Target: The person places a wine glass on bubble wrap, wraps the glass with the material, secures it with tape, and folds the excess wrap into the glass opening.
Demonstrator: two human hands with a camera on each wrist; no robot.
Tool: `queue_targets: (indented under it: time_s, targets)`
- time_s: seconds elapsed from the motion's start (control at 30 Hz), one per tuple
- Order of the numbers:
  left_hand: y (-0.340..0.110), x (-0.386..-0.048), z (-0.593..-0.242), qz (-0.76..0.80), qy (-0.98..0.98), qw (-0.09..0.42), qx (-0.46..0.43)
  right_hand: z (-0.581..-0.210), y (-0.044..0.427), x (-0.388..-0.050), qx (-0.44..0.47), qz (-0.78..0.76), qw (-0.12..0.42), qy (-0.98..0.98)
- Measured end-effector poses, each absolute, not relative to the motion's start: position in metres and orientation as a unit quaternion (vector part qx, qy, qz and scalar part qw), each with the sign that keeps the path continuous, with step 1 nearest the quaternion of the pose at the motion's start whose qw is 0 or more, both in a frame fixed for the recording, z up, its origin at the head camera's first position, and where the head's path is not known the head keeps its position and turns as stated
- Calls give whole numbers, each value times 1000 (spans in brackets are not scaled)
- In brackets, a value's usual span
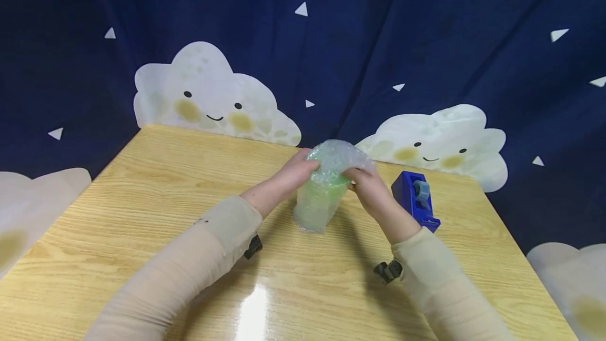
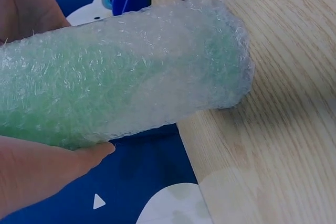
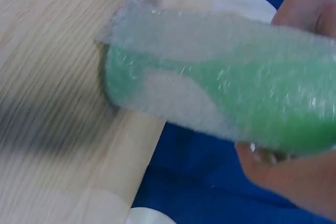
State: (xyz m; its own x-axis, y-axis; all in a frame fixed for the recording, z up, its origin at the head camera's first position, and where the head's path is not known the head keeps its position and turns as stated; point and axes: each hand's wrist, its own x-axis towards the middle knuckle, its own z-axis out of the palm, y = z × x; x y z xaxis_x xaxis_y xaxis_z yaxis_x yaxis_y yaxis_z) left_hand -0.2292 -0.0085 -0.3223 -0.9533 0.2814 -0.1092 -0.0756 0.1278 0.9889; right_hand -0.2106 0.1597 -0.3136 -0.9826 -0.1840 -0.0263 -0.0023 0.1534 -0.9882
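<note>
A green and whitish cylinder-shaped bundle in clear bubble wrap [image 1: 324, 188] is held up between both hands over the table. My left hand [image 1: 295, 170] grips its left side near the top, with the thumb lying across the front. On the other side my right hand [image 1: 371, 188] holds it, thumb pressed against the wrap. The left wrist view has the bundle [image 2: 131, 72] lengthwise, its wrapped lower end close to the wood. In the right wrist view, green and pale areas show through the film of the bundle [image 3: 220, 72]. What lies inside cannot be made out clearly.
A blue tape dispenser [image 1: 402, 191] with a roll of clear tape [image 1: 421, 191] stands right of the right hand. The light wooden table [image 1: 165, 188] ends at a dark blue curtain [image 1: 350, 41] printed with clouds and triangles.
</note>
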Motion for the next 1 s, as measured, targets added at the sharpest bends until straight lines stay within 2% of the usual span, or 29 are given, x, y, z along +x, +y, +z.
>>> queue_targets:
  time_s: [0.23, 0.47, 0.67, 0.8, 1.0]
  targets:
    - [-21, -228, -326, 687, 680, 204, 153, -311, 145, -206, -11, -575, 7, 818]
    - [-19, -226, -324, 677, 687, 204, 166, -311, 143, -206, -4, -554, 4, 832]
    - [-14, -225, -325, 690, 687, 189, 127, -314, 153, -208, -50, -592, 42, 803]
    - [-12, -224, -324, 692, 692, 177, 103, -317, 165, -210, -88, -661, 97, 739]
    - [-8, -222, -319, 696, 697, 162, 63, -319, 183, -213, -204, -726, 189, 630]
